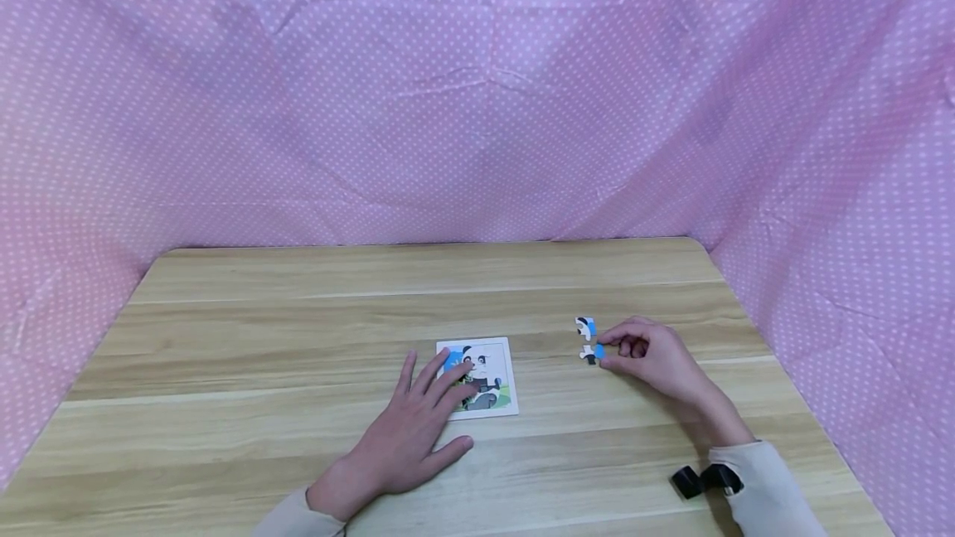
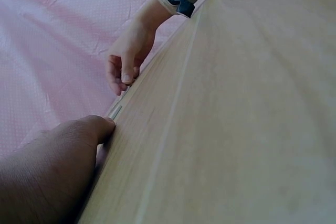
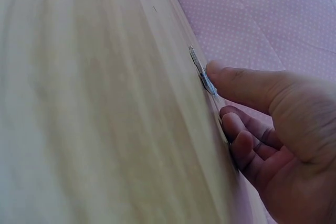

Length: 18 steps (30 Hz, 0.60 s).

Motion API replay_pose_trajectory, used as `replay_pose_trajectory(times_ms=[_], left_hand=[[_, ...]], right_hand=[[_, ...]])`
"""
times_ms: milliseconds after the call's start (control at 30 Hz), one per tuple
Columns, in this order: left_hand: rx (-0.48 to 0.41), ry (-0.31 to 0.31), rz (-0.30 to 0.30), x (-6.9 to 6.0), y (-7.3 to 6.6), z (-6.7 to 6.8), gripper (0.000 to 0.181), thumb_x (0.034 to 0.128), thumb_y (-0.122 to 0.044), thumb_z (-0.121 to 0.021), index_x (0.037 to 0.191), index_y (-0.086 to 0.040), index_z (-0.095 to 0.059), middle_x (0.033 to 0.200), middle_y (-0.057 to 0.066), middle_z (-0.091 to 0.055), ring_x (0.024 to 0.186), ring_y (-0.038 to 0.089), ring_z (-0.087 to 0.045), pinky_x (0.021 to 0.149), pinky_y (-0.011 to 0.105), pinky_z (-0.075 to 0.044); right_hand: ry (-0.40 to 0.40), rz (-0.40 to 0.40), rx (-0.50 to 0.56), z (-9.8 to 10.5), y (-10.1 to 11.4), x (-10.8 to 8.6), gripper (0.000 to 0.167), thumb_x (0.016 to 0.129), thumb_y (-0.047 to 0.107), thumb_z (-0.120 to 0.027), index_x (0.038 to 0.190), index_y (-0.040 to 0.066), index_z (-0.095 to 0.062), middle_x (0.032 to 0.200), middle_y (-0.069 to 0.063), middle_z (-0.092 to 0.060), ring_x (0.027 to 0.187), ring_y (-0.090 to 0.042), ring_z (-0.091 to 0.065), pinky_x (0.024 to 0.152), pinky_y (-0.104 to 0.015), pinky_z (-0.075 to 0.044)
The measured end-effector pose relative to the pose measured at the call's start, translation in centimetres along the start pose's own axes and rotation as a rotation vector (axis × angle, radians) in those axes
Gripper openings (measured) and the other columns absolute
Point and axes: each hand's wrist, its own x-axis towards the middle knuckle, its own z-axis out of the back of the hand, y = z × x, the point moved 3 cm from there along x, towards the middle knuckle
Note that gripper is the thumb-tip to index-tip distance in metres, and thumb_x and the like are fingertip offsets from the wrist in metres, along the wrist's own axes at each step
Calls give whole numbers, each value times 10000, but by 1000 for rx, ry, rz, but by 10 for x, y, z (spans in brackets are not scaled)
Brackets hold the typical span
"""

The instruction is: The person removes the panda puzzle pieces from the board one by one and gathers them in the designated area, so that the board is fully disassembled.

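In the head view a panda jigsaw puzzle (image 1: 501,357) in a white-bordered square tray lies on the wooden table. My left hand (image 1: 418,429) has its fingers spread over the puzzle's left part and covers some of the picture. To the right, my right hand (image 1: 660,359) pinches a blue, white and black puzzle piece (image 1: 589,354) at its right edge between thumb and fingers. Just beyond it lies another puzzle piece (image 1: 585,327). The right wrist view shows the thumb (image 3: 226,77) against the thin edge of the piece (image 3: 209,83).
The table (image 1: 261,338) has a light wood grain. A pink polka-dot cloth (image 1: 477,106) hangs behind it and along both sides. A black device (image 1: 705,481) is strapped at the right sleeve's cuff.
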Motion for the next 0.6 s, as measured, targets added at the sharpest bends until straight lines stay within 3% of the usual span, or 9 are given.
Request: replay_pose_trajectory(times_ms=[400,600], left_hand=[[-33,77,42,1,1,0,570,1098,-587,-579,1501,-190,-648,1781,50,-371,1690,414,-206,1314,762,-54],[-43,74,39,0,2,0,566,1099,-585,-579,1496,-188,-651,1781,54,-369,1690,417,-202,1311,764,-48]], right_hand=[[-139,158,-59,-9,18,1,269,833,46,-968,1068,121,-859,884,71,-708,734,-47,-605,608,-203,-529],[-141,193,-32,-20,34,2,271,822,16,-965,1058,100,-860,869,79,-705,709,-26,-599,587,-201,-524]])
